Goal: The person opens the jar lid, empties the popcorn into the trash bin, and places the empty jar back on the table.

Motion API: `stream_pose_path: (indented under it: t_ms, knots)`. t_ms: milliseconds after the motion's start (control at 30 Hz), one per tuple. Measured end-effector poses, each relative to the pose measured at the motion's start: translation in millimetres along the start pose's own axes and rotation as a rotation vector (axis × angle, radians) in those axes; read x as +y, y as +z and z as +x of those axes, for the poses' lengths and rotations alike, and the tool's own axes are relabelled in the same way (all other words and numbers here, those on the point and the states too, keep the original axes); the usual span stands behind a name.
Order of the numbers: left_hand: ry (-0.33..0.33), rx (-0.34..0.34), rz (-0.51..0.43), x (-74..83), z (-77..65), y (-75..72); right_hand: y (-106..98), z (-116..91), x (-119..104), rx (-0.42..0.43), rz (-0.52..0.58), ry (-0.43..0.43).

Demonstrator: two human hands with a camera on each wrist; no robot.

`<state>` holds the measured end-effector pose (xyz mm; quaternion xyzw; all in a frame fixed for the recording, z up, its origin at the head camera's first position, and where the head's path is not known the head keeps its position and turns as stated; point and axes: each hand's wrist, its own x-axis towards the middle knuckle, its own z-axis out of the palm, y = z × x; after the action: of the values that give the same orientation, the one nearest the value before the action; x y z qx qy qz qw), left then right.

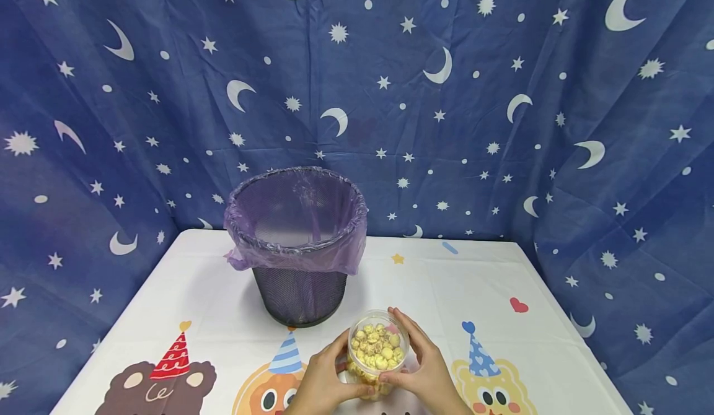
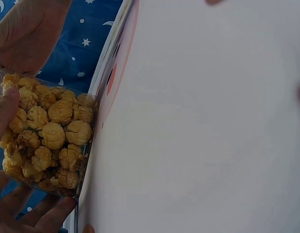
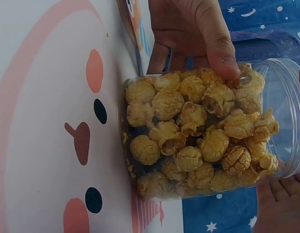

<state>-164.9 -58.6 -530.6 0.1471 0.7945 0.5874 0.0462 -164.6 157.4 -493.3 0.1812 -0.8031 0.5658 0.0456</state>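
A clear plastic jar of popcorn stands upright near the front of the table. My left hand grips its left side low down, thumb at the front; in the right wrist view the left thumb presses the wall. Around the upper right side, near the rim, curls my right hand. Golden popcorn fills most of the jar, leaving a gap below the threaded rim. Whether a clear lid covers the mouth, I cannot tell. The left wrist view shows the jar between both hands.
Behind the jar, to the left, stands a black mesh bin lined with a purple bag. A white tablecloth with cartoon animals covers the table. A blue star-and-moon curtain hangs behind and at the sides.
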Motion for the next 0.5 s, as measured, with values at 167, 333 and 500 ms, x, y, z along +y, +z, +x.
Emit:
stream_pose_path:
  t_ms: [167, 333, 500]
  knots:
    - [0.005, -0.001, 0.004, 0.0, 0.1, -0.4, -0.1, 0.9, 0.3, 0.006, 0.026, 0.018]
    - [0.001, -0.004, -0.006, 0.6, -0.2, -0.5, -0.7, 0.8, 0.0, 0.006, 0.022, 0.017]
    - [-0.004, -0.004, -0.01, 0.7, -0.1, -0.3, -1.5, 0.1, -0.7, 0.005, 0.007, 0.011]
